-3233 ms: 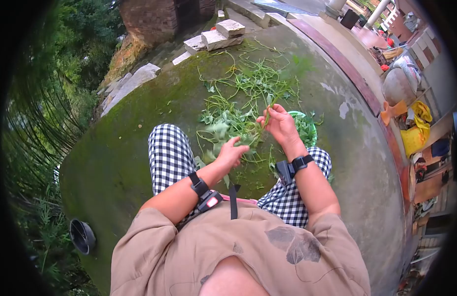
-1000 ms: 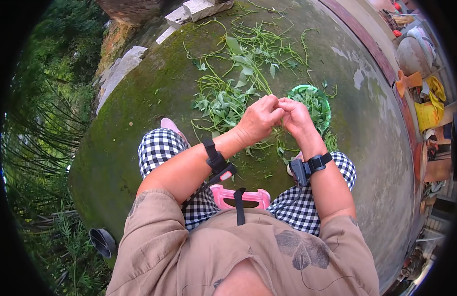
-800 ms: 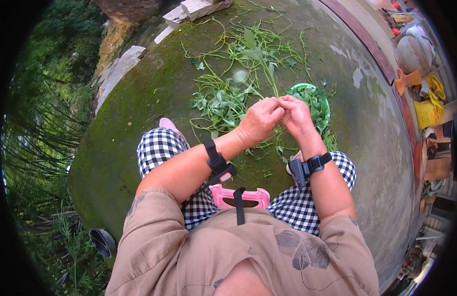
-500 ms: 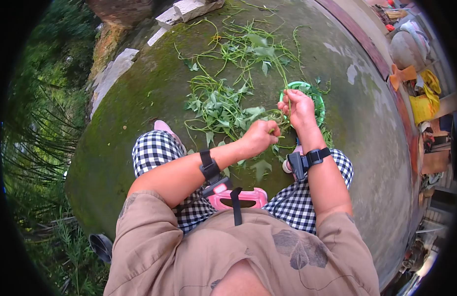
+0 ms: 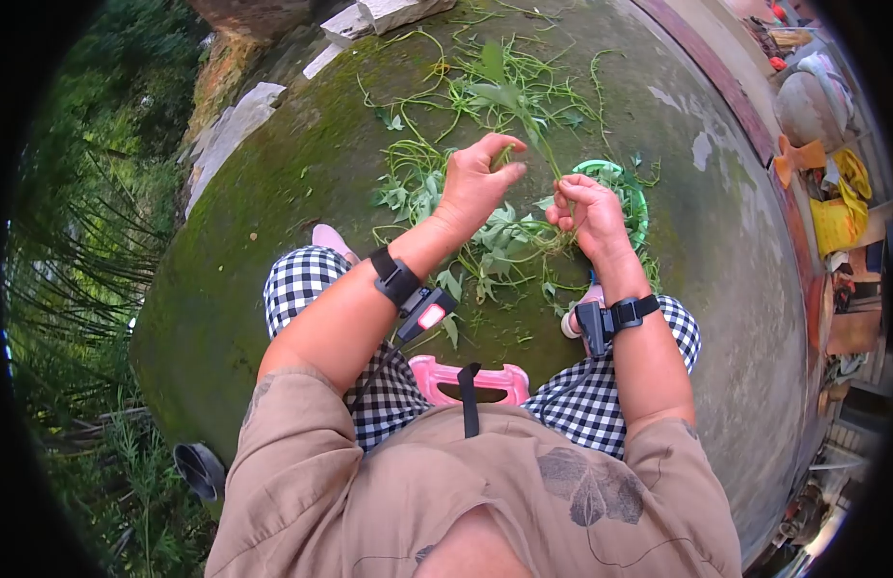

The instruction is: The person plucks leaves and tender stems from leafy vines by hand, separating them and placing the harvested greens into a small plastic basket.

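In the head view, my right hand (image 5: pixel 593 214) pinches a green leafy stem (image 5: pixel 540 135), which looks like sweet potato vine and points up and away. My left hand (image 5: pixel 477 181) is just left of that stem, thumb and index finger apart. Under and between both hands lies a pile of leafy vines (image 5: pixel 504 241) on the ground. Farther off is a looser tangle of thin green stems (image 5: pixel 524 82). A green round basket (image 5: pixel 641 214) with leaves in it stands just behind my right hand, which hides part of it.
Mossy concrete ground (image 5: pixel 244 299) surrounds the pile. A pink plastic stool (image 5: pixel 430 376) shows between my checked trouser legs. Pale stone blocks (image 5: pixel 235 125) line the far left edge, beside green plants. A yellow bag (image 5: pixel 841 217) and household items lie along the right.
My left hand has moved up and away from the vine pile, and its fingers have parted. My right hand keeps its pinch on the stem. The view has shifted slightly.
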